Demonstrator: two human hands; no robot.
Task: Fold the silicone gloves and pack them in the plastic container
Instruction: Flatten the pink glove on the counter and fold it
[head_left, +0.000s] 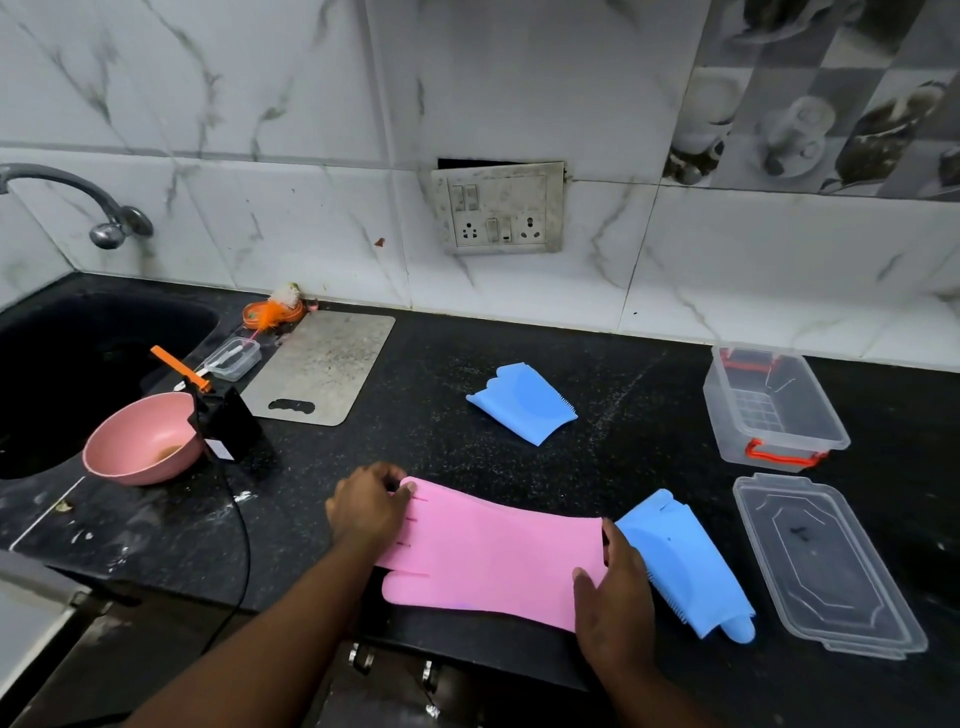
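A pink silicone glove lies flat on the black counter near its front edge, fingers pointing left. My left hand grips its fingertip end. My right hand holds its cuff end. A folded blue glove lies just right of my right hand, touching the pink cuff. Another folded blue glove rests further back at the counter's middle. The clear plastic container with red handles stands open and empty at the right. Its clear lid lies in front of it.
A pink bowl and a black device with a cable stand at the left beside the dark sink. A grey cutting board and a small clear box lie behind. The tiled wall holds a switch panel.
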